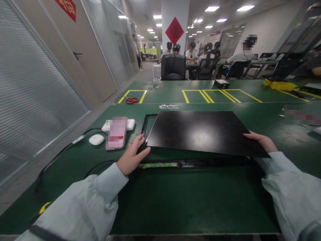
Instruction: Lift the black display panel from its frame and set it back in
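A glossy black screen panel [195, 132] is held tilted over a thin black frame [213, 163], and it hides most of the frame's inside. My right hand [262, 140] grips the panel's right edge, thumb on top and its other fingers out of sight underneath. At the panel's near left corner, my left hand [132, 154] holds the edge, with its thumb at the corner and fingers alongside the frame's left side. A green circuit strip [159, 165] shows in the frame's near edge.
Left on the green table [195, 201] lie a pink phone [116, 132], a white rounded case [96, 139] and a black cable [56, 152]. Red-handled scissors [132, 100] and small white strips [169, 106] lie farther back. A black box [221, 83] stands at the far edge; people sit beyond.
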### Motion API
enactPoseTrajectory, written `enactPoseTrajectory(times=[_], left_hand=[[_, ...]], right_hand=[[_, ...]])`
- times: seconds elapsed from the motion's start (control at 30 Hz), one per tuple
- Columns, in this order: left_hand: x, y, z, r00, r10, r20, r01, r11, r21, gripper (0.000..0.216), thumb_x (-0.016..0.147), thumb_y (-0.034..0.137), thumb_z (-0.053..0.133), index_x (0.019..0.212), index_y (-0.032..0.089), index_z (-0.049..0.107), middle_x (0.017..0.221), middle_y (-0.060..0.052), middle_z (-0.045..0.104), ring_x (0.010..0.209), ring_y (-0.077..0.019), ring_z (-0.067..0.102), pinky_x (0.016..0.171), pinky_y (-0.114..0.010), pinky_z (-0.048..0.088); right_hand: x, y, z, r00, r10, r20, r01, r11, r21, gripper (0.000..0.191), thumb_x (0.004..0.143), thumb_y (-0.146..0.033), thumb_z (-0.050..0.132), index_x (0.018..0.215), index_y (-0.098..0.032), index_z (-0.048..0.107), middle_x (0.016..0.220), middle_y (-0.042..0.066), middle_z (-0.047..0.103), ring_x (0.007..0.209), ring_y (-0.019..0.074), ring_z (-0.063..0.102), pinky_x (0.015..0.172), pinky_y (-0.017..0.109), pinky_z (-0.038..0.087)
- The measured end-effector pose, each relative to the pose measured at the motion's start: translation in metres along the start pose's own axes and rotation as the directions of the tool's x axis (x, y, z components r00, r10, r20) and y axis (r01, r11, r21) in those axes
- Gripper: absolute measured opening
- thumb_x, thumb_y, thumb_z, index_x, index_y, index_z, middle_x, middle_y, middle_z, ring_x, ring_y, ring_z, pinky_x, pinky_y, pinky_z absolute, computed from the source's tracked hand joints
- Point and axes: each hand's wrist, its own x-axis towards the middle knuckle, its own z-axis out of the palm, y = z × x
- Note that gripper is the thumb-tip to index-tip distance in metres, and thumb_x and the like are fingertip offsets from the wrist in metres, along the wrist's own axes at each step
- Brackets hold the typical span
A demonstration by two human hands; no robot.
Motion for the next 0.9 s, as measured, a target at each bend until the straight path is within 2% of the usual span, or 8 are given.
enactPoseTrajectory(times=[0.13,0.3,0.43,0.63,0.77,0.83,0.9], left_hand=[[-0.001,0.006,0.001,1.000,-0.004,-0.003,0.004,0.998,-0.059,0.083,0.085,0.055,0.080,0.155,0.025,0.047,0.159,-0.021,0.057,0.160,-0.0408,0.034,0.131,-0.062,0.019],[-0.001,0.010,0.002,1.000,0.011,0.001,-0.010,0.987,-0.158,0.090,0.081,0.058,0.081,0.156,0.022,0.045,0.164,-0.022,0.051,0.161,-0.0394,0.031,0.132,-0.057,0.021],[0.001,0.000,0.004,0.999,-0.026,-0.043,0.017,0.981,-0.196,0.096,0.074,0.061,0.086,0.154,0.024,0.048,0.161,-0.022,0.054,0.161,-0.0413,0.031,0.129,-0.056,0.030],[0.002,-0.005,0.004,0.999,-0.037,-0.018,0.032,0.973,-0.228,0.094,0.072,0.060,0.088,0.151,0.025,0.051,0.158,-0.019,0.058,0.159,-0.0414,0.037,0.128,-0.054,0.033],[0.003,0.001,0.004,0.993,-0.057,-0.100,0.028,0.962,-0.271,0.086,0.066,0.057,0.092,0.139,0.024,0.061,0.142,-0.018,0.071,0.155,-0.0408,0.044,0.128,-0.052,0.032],[0.003,0.007,0.004,0.987,-0.079,-0.138,0.030,0.944,-0.329,0.081,0.063,0.053,0.094,0.132,0.022,0.065,0.130,-0.016,0.077,0.146,-0.0402,0.056,0.122,-0.050,0.041],[0.003,0.017,0.004,0.977,-0.121,-0.178,0.041,0.916,-0.400,0.076,0.061,0.047,0.095,0.126,0.021,0.066,0.116,-0.014,0.081,0.128,-0.0377,0.069,0.111,-0.047,0.051]], right_hand=[[-0.004,-0.005,0.006,0.999,-0.027,0.040,0.029,0.998,-0.049,0.028,0.077,-0.010,0.069,0.098,-0.022,0.081,0.099,0.006,0.084,0.079,0.0258,0.081,0.066,0.030,0.067],[-0.007,-0.006,0.010,0.997,-0.042,0.060,0.044,0.998,-0.041,0.037,0.073,-0.014,0.071,0.107,-0.025,0.081,0.109,0.004,0.084,0.096,0.0292,0.081,0.077,0.034,0.068],[-0.006,-0.005,0.009,0.998,-0.039,0.051,0.040,0.999,-0.022,0.040,0.073,-0.014,0.071,0.111,-0.026,0.080,0.108,0.004,0.084,0.094,0.0297,0.082,0.074,0.034,0.068],[-0.005,-0.006,0.006,0.998,-0.020,0.052,0.022,0.998,-0.055,0.039,0.075,-0.014,0.072,0.111,-0.025,0.081,0.103,0.005,0.085,0.087,0.0271,0.082,0.069,0.031,0.067],[-0.009,-0.007,0.009,1.000,-0.013,0.027,0.015,0.997,-0.074,0.040,0.076,-0.014,0.070,0.113,-0.025,0.081,0.107,0.005,0.085,0.091,0.0270,0.082,0.067,0.029,0.067],[-0.010,-0.007,0.010,1.000,-0.009,0.025,0.011,0.997,-0.070,0.040,0.078,-0.014,0.069,0.115,-0.025,0.081,0.108,0.005,0.084,0.092,0.0265,0.082,0.067,0.028,0.067],[-0.008,-0.008,0.010,1.000,0.008,0.021,-0.007,0.998,-0.060,0.039,0.080,-0.014,0.069,0.116,-0.024,0.081,0.108,0.005,0.084,0.088,0.0252,0.082,0.066,0.026,0.066]])
